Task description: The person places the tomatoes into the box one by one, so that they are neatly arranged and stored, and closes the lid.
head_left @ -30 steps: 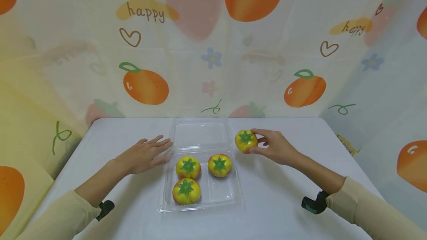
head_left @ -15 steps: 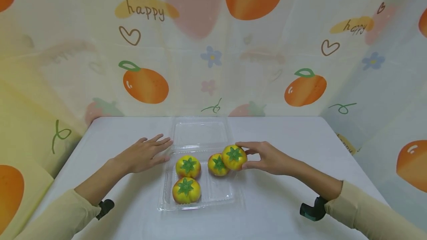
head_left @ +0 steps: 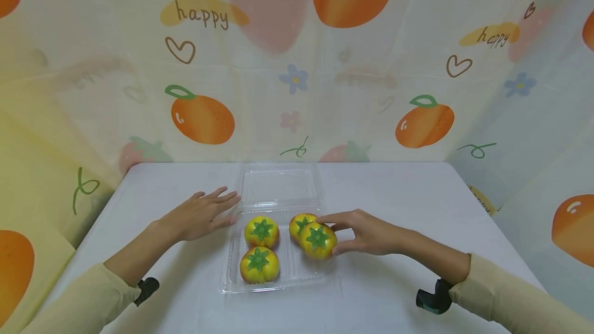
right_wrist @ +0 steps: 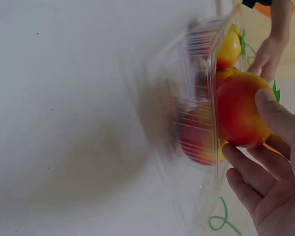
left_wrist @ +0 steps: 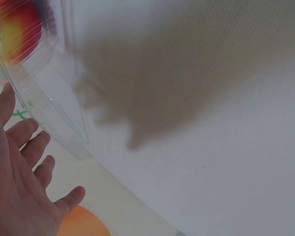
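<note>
A clear plastic clamshell box [head_left: 303, 275] lies with its lid [head_left: 278, 187] folded back. In its left half sit two yellow-red toy fruits with green star-shaped leaf tops, a rear one [head_left: 262, 231] and a front one [head_left: 259, 266]. Another toy fruit [head_left: 297, 223] sits at the back right, partly covered in the head view. My right hand [head_left: 364, 232] pinches a toy fruit [head_left: 318, 241] between thumb and fingers over the box's right half; in the right wrist view this held fruit [right_wrist: 241, 110] overlaps the rim. My left hand [head_left: 200, 215] is spread, fingertips right at the box's left edge near the hinge.
The box stands on a white-covered table [head_left: 394, 184]. Behind it hangs a fruit-printed backdrop [head_left: 297, 128], which also runs down both sides. A dark wrist strap [head_left: 435, 297] sits at the right sleeve, and a similar strap [head_left: 146, 291] at the left one.
My right hand has carried its toy fruit from right of the lid leftward and nearer to me, over the box's right half. The left hand has stayed in place.
</note>
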The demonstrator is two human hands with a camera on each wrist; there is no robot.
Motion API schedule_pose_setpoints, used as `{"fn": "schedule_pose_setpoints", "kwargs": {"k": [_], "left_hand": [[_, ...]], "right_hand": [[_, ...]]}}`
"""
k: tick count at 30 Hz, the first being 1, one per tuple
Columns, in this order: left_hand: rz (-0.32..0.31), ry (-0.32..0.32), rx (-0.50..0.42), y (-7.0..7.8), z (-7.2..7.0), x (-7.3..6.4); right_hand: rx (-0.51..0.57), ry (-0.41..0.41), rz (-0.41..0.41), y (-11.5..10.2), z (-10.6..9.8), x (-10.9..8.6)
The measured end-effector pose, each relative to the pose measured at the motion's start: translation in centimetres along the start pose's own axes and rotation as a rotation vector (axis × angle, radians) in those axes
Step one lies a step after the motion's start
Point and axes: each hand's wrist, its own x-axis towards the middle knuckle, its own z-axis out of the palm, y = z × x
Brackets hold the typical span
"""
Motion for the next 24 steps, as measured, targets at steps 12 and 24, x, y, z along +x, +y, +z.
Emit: {"fn": "schedule_pose_setpoints", "kwargs": {"k": [12,24], "left_hand": [[-0.004,-0.009,-0.010,-0.2,0.1,-0.1],[-0.010,-0.013,-0.013,-0.4,0.4,0.0]], "right_hand": [[-0.115,-0.106,-0.074,0.0,0.7,1.0],[-0.170,-0.174,-0.019,0.1,1.7,1.8]]}}
